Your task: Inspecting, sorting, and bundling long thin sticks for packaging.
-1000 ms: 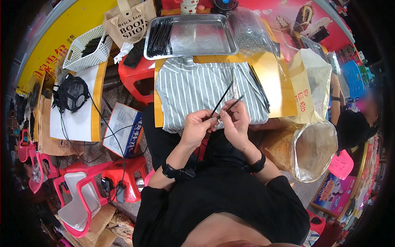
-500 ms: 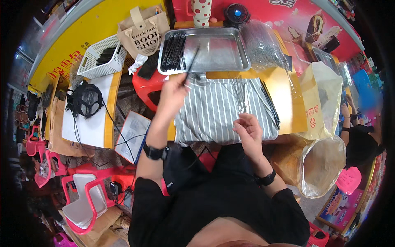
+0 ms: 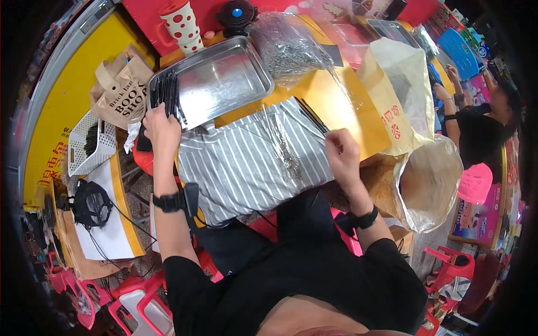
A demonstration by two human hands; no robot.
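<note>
My left hand [image 3: 163,133] is at the near left corner of a metal tray [image 3: 224,75]. Its closed fingers rest at the near ends of a bundle of thin black sticks [image 3: 166,92] lying in the tray; the fingertips are partly hidden. My right hand [image 3: 343,154] hovers over the right edge of a grey-and-white striped cloth [image 3: 241,168], fingers curled together; whatever they pinch is too small to make out. Beside those fingers lie a few more black sticks [image 3: 311,116]. Loose thin silvery wires [image 3: 284,148] are spread over the middle of the cloth.
Behind the tray stand a dotted tumbler [image 3: 182,28] and a small fan [image 3: 237,17]. A clear plastic bag [image 3: 288,47] bulges beside them. Large paper bags [image 3: 428,185] flank the table's right; a white basket [image 3: 92,143] and a paper tote [image 3: 120,89] sit left. Another person works far right.
The view has turned rightward. My left hand, earlier holding up one black stick, has come down onto the tray's bundle. My right hand has moved from the wires to the black sticks at the cloth's edge.
</note>
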